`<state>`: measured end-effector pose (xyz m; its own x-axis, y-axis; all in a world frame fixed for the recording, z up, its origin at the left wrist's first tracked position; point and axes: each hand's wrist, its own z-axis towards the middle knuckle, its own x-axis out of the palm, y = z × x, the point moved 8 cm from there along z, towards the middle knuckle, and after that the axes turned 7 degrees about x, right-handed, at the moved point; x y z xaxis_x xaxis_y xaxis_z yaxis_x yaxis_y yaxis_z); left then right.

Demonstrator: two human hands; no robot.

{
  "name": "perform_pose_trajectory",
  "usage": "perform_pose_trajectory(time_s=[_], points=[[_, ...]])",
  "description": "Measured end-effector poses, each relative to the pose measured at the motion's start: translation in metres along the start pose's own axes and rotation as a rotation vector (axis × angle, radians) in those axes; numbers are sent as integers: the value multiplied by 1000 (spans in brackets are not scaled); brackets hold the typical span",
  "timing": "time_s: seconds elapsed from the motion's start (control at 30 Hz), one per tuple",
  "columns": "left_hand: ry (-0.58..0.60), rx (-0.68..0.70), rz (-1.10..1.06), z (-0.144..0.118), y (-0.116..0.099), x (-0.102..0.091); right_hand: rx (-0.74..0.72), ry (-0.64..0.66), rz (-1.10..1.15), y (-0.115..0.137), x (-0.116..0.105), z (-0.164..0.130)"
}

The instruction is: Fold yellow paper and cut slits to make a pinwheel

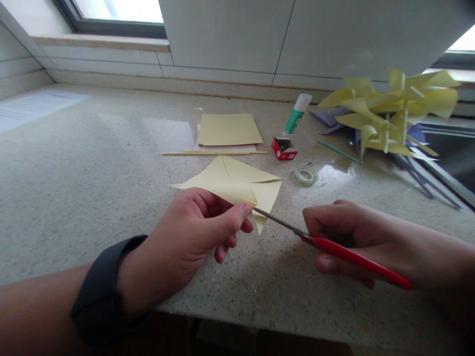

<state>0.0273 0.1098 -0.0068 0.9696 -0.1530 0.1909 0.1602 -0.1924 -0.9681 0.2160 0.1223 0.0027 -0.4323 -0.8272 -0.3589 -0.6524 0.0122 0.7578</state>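
My left hand (pixel 208 222) pinches a pale yellow sheet of paper (pixel 237 173) between thumb and fingers near its close edge. Slits run in from the sheet's corners, and a small flap is folded over by my thumb. In my right hand (pixel 349 237) is a pair of scissors (pixel 345 254) with red handles. Their blades look closed, and the tip meets the paper right beside my left thumb. Part of the right-hand fingers is hidden behind the handle.
Behind the sheet lie thin yellow sticks (pixel 215 153) and a stack of yellow paper (pixel 230 129). A glue stick (pixel 297 114), a small red box (pixel 285 149) and a tape roll (pixel 305 176) stand to the right. Yellow paper pinwheels (pixel 393 113) lie beside the sink (pixel 456 148).
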Motion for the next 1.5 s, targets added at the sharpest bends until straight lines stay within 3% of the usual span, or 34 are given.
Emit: perform_pose_trajectory(time_s=[0.43, 0.8, 1.33, 1.5], points=[[-17, 9, 1, -2, 0, -1, -16, -72, -94, 5, -2, -1], [-111, 56, -189, -1, -6, -4, -68, -374, -395, 14, 10, -6], [-141, 73, -218, 0, -4, -5, -63, -485, -423, 33, 16, -4], [-148, 66, -207, -1, -4, -5, -64, -468, -423, 32, 16, -1]])
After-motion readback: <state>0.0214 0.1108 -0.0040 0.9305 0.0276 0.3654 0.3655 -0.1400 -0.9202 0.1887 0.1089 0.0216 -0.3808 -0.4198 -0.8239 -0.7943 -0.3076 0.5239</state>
